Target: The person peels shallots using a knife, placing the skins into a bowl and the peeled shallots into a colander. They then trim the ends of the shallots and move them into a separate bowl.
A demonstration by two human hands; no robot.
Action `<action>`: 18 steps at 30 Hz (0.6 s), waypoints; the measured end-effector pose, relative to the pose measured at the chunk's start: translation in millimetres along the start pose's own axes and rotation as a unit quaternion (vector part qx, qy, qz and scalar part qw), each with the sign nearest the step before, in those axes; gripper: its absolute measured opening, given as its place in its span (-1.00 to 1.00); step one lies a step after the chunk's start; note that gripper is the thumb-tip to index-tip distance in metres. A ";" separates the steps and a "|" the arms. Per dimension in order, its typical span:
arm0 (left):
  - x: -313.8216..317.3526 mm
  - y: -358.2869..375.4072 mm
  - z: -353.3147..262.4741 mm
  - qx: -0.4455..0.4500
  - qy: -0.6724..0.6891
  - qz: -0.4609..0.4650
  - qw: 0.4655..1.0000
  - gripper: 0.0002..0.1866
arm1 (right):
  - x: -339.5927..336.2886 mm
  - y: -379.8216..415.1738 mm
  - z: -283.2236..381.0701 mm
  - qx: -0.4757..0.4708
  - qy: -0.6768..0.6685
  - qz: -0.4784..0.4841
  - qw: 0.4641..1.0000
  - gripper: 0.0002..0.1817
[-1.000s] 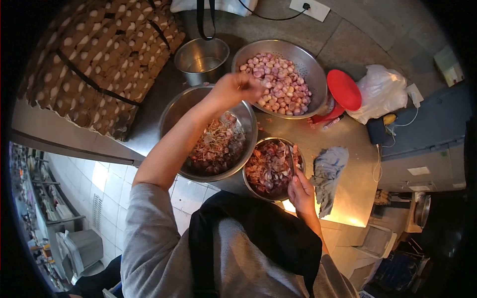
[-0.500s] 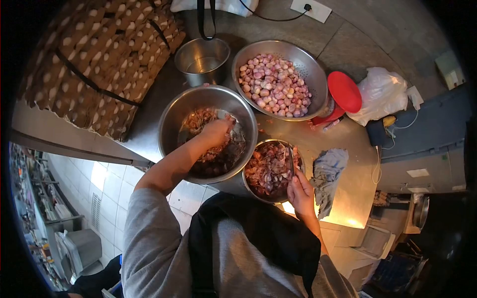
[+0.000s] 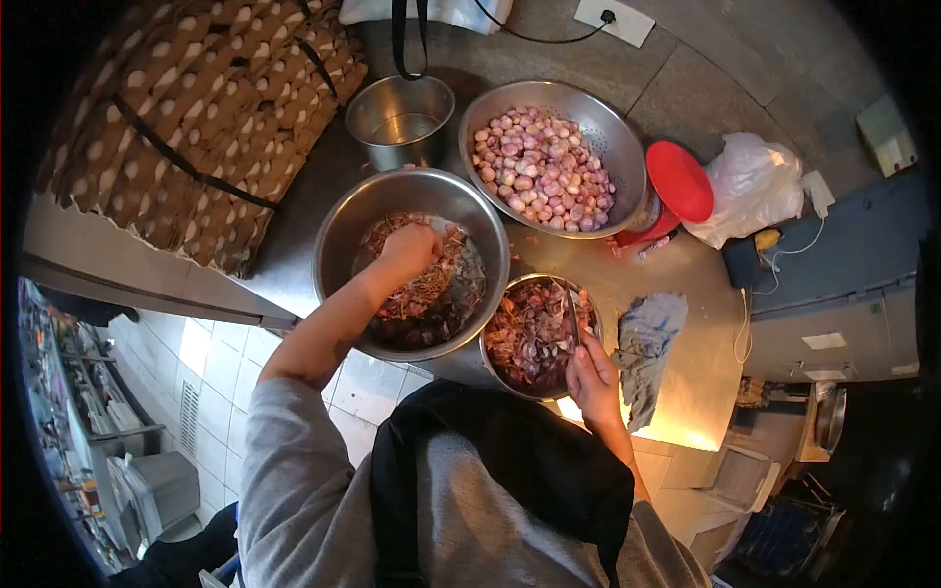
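My left hand (image 3: 412, 249) is inside a large steel bowl (image 3: 333, 284), its fingers curled downward over reddish-brown peelings and scraps (image 3: 431, 289) in water. Whatever the fingers hold is hidden beneath the hand. My right hand (image 3: 593, 374) is closed round the handle of a knife (image 3: 572, 318), whose blade points away from me above a smaller steel pot (image 3: 493, 363). Papery shallot skins (image 3: 529, 338) fill that pot. Beyond both vessels stands a steel colander (image 3: 622, 162) of peeled pinkish shallots (image 3: 539, 167).
A steel pot (image 3: 402, 147) stands behind the large bowl. Stacked egg trays (image 3: 196, 127) rise at left. A red plastic lid (image 3: 679, 183), a white plastic bag (image 3: 750, 186) and a crumpled grey cloth (image 3: 649, 343) lie right on the steel table (image 3: 701, 392).
My left hand has shifted slightly left and up within the large bowl, uncovering more of the scraps. The right hand and knife look almost unmoved.
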State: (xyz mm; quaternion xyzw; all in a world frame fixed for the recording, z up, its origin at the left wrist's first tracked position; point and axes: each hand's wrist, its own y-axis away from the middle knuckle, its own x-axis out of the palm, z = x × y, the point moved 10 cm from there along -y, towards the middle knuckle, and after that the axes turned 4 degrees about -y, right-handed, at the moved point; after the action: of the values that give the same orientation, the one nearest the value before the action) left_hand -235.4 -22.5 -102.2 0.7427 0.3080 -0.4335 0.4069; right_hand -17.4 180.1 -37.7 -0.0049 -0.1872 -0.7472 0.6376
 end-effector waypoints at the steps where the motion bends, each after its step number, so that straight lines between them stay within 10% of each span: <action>1: -6.8 3.7 -5.6 0.034 -0.050 -0.076 0.995 -0.89 | -0.2 0.3 0.0 0.001 0.003 -0.002 1.000 -0.59; 7: -32.3 -10.3 50.3 -0.028 -0.128 -0.252 0.959 -0.83 | -4.1 1.5 0.2 -0.015 0.002 -0.006 1.000 -0.60; 13: 4.2 -12.1 37.4 -0.003 0.042 0.008 0.999 -0.66 | 2.0 -0.7 -0.8 -0.009 0.006 0.015 1.000 -0.60; 18: 22.5 -1.3 4.2 -0.021 0.484 0.138 0.864 -0.58 | -1.2 -0.6 2.5 -0.009 -0.006 -0.008 1.000 -0.58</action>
State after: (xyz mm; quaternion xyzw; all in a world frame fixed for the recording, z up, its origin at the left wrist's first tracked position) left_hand -228.3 -23.2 -124.0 0.8855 0.3693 0.0479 0.2779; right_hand -18.4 182.1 -35.9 -0.0132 -0.1845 -0.7538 0.6306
